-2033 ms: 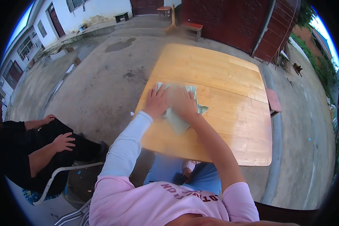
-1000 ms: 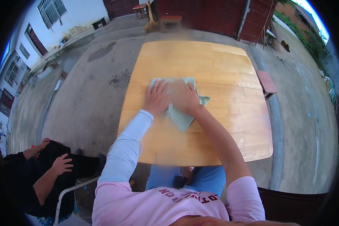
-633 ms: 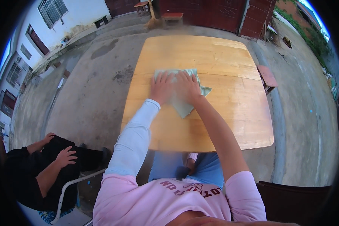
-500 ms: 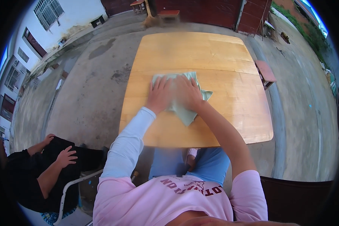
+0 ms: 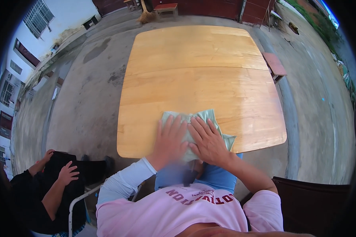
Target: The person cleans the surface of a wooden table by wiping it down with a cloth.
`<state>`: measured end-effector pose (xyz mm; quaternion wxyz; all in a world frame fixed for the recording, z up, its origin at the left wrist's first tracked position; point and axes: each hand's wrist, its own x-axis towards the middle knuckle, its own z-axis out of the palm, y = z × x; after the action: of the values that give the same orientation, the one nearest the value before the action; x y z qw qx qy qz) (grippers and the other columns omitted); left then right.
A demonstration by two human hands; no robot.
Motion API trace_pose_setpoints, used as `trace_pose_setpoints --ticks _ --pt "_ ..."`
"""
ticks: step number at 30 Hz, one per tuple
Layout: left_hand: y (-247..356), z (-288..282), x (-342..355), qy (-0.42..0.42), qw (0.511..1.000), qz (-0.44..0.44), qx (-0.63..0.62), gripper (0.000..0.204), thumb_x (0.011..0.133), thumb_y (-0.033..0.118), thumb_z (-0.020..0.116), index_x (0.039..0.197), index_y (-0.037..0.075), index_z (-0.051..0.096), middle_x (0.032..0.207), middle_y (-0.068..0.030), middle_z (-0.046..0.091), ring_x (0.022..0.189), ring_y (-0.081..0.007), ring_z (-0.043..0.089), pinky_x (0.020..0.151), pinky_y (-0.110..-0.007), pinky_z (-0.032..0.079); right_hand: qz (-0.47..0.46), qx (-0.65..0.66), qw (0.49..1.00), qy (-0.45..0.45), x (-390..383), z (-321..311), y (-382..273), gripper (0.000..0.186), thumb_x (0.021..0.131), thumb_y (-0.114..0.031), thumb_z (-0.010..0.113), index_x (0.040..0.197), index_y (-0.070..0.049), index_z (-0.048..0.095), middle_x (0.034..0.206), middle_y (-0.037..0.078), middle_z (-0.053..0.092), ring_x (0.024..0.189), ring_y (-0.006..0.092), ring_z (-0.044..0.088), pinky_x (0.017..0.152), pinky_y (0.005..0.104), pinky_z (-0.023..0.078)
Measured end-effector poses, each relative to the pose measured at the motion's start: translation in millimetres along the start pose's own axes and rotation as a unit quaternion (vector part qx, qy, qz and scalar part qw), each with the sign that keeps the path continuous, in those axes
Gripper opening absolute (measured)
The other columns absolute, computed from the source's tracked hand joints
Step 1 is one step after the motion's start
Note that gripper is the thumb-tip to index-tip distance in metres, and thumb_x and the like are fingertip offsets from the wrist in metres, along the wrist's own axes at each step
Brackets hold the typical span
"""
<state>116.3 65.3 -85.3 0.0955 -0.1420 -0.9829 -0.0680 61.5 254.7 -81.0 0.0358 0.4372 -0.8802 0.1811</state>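
A pale green cloth [image 5: 206,115] lies spread at the near edge of a light wooden table [image 5: 186,85]. My left hand [image 5: 171,138] presses flat on the cloth's left part, its fingers stretched out and a little blurred. Beside it my right hand [image 5: 207,141] also rests flat on the cloth, fingers spread and pointing away from me. One corner of the cloth sticks out to the right of my right hand. Part of the cloth is hidden under both palms.
A person in black [image 5: 47,189] sits at the lower left by a white metal chair frame [image 5: 73,205]. A pink-topped stool [image 5: 275,64] stands right of the table. Beyond the far edge are a red-topped stool [image 5: 166,7] and a straw broom [image 5: 147,16].
Both hands have drawn the cloth toward me, from the middle of the table to its near edge. The view has shifted slightly.
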Motion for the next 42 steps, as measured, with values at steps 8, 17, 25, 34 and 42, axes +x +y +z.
trace_pose_setpoints --ticks 8,17,25,34,42 --pt "-38.1 22.4 74.7 0.062 0.997 0.051 0.016 0.059 0.09 0.035 0.048 0.139 0.005 0.038 0.146 -0.0157 0.033 0.137 -0.0343 0.027 0.111 -0.054 0.019 0.017 -0.034 0.999 0.028 52.6 2.3 52.8 0.05 0.092 -0.029 0.047 0.133 -0.001 0.043 0.144 0.017 0.036 0.138 0.0312 0.026 0.114 0.0478 0.015" --pt "-75.6 60.0 175.0 0.105 0.994 -0.016 0.039 0.057 0.089 0.034 0.05 0.141 0.014 0.038 0.148 -0.0101 0.033 0.138 -0.0309 0.028 0.11 -0.055 0.021 0.123 -0.077 0.989 -0.016 134.8 -1.9 109.1 0.059 0.088 -0.03 0.05 0.141 -0.012 0.035 0.15 0.009 0.029 0.142 0.0254 0.02 0.116 0.0445 0.013" --pt "-71.4 55.2 191.2 0.083 0.995 -0.058 0.011 0.06 0.085 0.03 0.055 0.14 0.013 0.037 0.147 -0.0114 0.033 0.137 -0.0326 0.027 0.112 -0.054 0.017 0.192 -0.109 0.974 -0.048 148.2 -22.3 93.8 0.06 0.087 -0.03 0.051 0.143 -0.016 0.033 0.152 0.004 0.026 0.143 0.0206 0.019 0.116 0.0437 0.014" --pt "-36.3 52.9 98.0 0.106 0.994 0.007 0.038 0.053 0.092 0.035 0.046 0.138 0.009 0.041 0.147 -0.0128 0.033 0.134 -0.0347 0.031 0.108 -0.057 0.024 0.101 -0.057 0.993 0.0 57.5 5.7 70.1 0.052 0.091 -0.028 0.048 0.139 -0.01 0.04 0.148 0.012 0.032 0.141 0.0273 0.022 0.115 0.0472 0.015" --pt "20.2 13.3 20.4 -0.002 0.998 0.057 -0.016 0.061 0.091 0.038 0.048 0.142 0.006 0.036 0.149 -0.0164 0.03 0.139 -0.0362 0.023 0.111 -0.056 0.015 0.068 -0.039 0.997 0.007 -28.3 -10.3 13.0 0.054 0.093 -0.033 0.047 0.138 -0.004 0.039 0.146 0.015 0.034 0.139 0.0303 0.027 0.114 0.0484 0.017"
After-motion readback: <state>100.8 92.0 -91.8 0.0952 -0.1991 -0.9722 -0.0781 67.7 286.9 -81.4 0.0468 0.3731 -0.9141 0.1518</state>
